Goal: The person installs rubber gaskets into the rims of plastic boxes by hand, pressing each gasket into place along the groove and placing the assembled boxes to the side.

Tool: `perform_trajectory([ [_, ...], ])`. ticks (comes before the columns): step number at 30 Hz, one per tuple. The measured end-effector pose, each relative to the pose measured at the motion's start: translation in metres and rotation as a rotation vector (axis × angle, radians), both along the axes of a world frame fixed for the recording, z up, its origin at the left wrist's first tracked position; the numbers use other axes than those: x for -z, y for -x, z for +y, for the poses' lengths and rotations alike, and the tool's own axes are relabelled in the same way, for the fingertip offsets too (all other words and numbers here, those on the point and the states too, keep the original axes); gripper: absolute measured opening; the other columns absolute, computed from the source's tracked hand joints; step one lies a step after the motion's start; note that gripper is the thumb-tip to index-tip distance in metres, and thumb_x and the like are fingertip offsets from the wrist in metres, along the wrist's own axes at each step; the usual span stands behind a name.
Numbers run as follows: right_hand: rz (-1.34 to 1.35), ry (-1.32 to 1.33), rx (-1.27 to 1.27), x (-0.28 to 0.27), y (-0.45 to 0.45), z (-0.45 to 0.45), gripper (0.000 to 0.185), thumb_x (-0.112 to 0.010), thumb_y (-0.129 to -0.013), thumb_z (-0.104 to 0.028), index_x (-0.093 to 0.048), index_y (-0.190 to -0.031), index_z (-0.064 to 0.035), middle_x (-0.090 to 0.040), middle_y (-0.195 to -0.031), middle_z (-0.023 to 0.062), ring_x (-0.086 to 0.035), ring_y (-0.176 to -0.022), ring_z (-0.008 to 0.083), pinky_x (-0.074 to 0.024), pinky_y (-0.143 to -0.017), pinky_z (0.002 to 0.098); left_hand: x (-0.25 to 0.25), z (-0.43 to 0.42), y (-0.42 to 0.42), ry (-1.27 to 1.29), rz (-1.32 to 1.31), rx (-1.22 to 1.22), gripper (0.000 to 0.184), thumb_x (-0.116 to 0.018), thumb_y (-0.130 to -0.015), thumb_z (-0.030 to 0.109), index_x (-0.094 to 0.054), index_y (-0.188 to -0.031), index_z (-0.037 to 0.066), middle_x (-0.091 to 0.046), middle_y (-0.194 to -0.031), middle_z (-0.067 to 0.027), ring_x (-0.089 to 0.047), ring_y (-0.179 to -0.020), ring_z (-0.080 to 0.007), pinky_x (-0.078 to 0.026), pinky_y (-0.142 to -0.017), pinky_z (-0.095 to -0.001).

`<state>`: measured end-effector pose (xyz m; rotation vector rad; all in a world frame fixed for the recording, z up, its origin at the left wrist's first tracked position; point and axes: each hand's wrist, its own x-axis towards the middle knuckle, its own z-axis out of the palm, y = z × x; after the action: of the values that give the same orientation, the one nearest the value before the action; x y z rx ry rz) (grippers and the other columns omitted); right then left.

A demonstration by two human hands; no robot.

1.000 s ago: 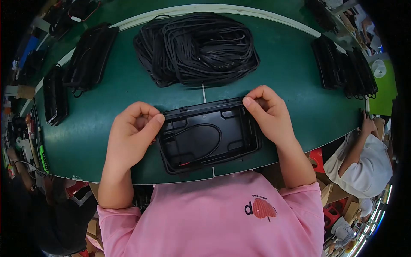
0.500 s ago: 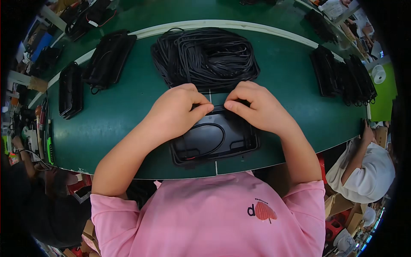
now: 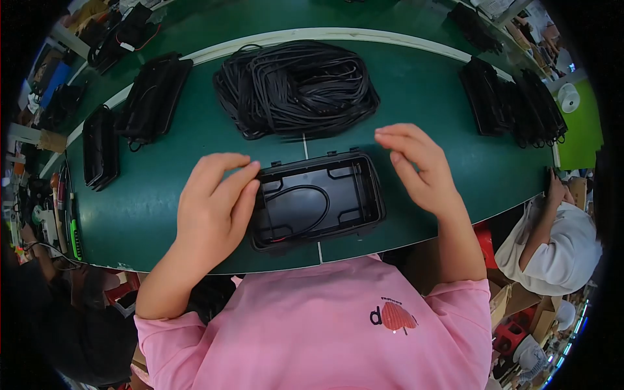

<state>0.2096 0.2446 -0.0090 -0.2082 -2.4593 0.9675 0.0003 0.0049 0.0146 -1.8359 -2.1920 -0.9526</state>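
Observation:
A black plastic box, open at the top, lies on the green table in front of me. Inside it a thin black cable curves in a loop, with a bit of red at its lower end. My left hand is at the box's left side, its fingertips by the upper left corner; whether they touch the wall I cannot make out. Off to the box's right, my right hand hangs apart from it, fingers loosely bent and holding nothing. Just beyond the box sits a large bundle of black cable.
Black boxes with cables lie at the left, and more black cases at the right. Tools, among them a green-handled one, line the left edge. A co-worker in a white top sits at the right.
Both hands have let go of the box's far edge and moved apart, the left to its left side, the right off to the right. The box's far rim is now uncovered.

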Motion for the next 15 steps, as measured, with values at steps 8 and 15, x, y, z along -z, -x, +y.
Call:
perform_trajectory([
  [8, 0.020, -0.137, -0.034, 0.023, -0.016, -0.019, 0.040, -0.055, -0.080, 0.010, -0.062, -0.118, -0.0001, -0.062, -0.122, 0.0160, -0.062, -0.101, 0.0322, -0.0498, -0.087, 0.0364, 0.022, -0.023, -0.005, -0.040, -0.035, 0.062, 0.027, -0.069, -0.077, -0.001, -0.065, -0.104, -0.003, -0.062, -0.111, -0.0168, -0.063, -0.103, -0.0351, -0.052, -0.086, -0.0413],
  [15, 0.029, -0.289, -0.016, 0.026, -0.011, -0.023, 0.038, -0.055, -0.079, 0.010, -0.063, -0.114, -0.0001, -0.063, -0.116, 0.0164, -0.062, -0.099, 0.0340, -0.0508, -0.086, 0.0392, 0.035, -0.027, -0.001, -0.145, 0.028, 0.073, 0.026, -0.072, -0.074, 0.002, -0.066, -0.099, -0.002, -0.065, -0.105, -0.0137, -0.065, -0.095, -0.0323, -0.055, -0.079, -0.0386],
])
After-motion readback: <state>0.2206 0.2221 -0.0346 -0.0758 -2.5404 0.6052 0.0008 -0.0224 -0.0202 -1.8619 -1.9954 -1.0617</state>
